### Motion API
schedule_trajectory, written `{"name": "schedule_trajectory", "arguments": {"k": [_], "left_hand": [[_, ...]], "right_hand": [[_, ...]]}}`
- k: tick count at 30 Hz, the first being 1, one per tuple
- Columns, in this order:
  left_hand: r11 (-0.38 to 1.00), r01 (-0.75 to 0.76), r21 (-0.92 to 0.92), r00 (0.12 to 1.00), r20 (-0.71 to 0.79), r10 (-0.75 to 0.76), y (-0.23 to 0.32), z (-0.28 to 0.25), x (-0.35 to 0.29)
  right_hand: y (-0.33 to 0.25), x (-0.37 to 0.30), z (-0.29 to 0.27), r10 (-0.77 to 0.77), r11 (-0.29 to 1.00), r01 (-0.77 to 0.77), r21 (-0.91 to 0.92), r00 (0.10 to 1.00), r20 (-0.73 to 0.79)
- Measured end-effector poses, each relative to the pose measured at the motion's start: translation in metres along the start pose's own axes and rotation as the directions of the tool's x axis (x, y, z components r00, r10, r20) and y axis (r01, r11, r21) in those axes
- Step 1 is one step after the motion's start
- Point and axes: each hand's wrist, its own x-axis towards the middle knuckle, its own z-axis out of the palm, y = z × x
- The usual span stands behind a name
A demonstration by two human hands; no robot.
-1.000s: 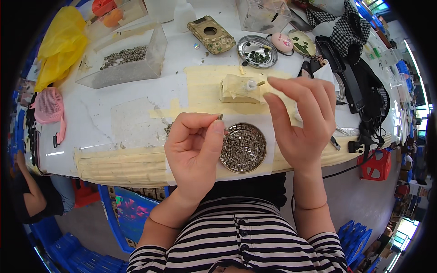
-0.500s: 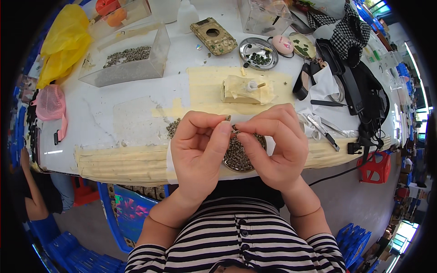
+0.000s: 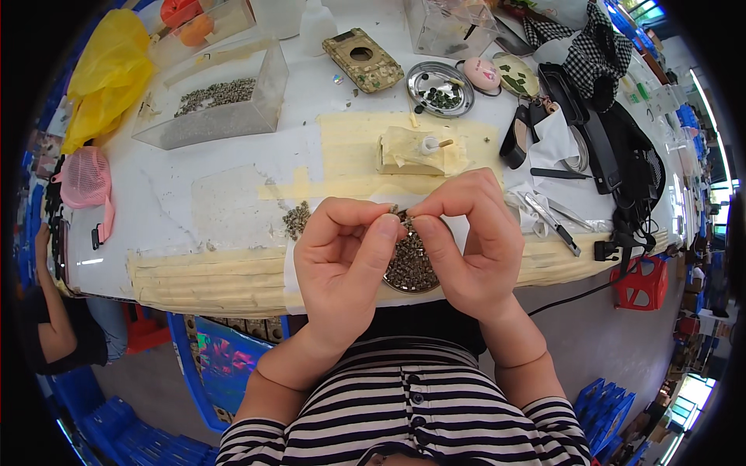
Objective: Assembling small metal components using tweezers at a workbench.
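My left hand [image 3: 338, 256] and my right hand [image 3: 478, 248] meet fingertip to fingertip above a round dish [image 3: 414, 290] at the table's near edge. Many small grey-brown parts [image 3: 410, 260] fill the dish. Thumb and forefinger of the left are pinched on a tiny olive-grey piece [image 3: 394, 209], whose tip peeks out between the hands. My right thumb and forefinger are also pressed together against it; whatever they hold is too small and covered to make out. Left of the hands lies a loose pile of similar small parts [image 3: 296, 220].
Behind the hands sits a tape-covered block [image 3: 404, 159] with a white cup. Farther back are a camouflage toy tank hull [image 3: 365, 66], a metal plate [image 3: 420, 71] of dark green bits and a clear bin [image 3: 210, 128] of parts. A utility knife [image 3: 552, 225] lies right; another person's arm [image 3: 50, 279] shows far left.
My hands have come together. The right fingertips have moved slightly up and now touch the left ones, where a small gap stood before.
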Motion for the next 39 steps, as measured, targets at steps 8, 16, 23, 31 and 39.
{"name": "schedule_trajectory", "arguments": {"k": [8,16,23,31,39], "left_hand": [[0.998,0.057,0.027,0.998,0.021,-0.058,0.0033,-0.0037,-0.0009],[0.998,0.058,0.027,0.998,0.033,-0.059,0.0037,-0.004,-0.0009],[0.997,0.078,0.011,0.996,0.032,-0.078,0.0025,-0.0048,-0.0005],[0.995,0.096,0.019,0.995,0.03,-0.097,0.0042,-0.0048,-0.0005],[0.991,0.133,-0.025,0.99,0.057,-0.131,0.004,-0.0058,-0.0003]], "right_hand": [[-0.006,0.0078,-0.0046,-0.022,0.997,0.026,-0.076,0.998,0.051],[-0.0086,0.0098,-0.0061,-0.039,0.993,0.046,-0.113,0.997,0.064],[-0.0067,0.0092,-0.0066,-0.047,0.992,0.054,-0.118,0.997,0.059],[-0.0048,0.0074,-0.0049,-0.02,0.997,0.024,-0.079,0.998,0.052],[-0.0013,0.0032,-0.0031,0.024,1.0,-0.025,0.009,0.999,0.041]]}}
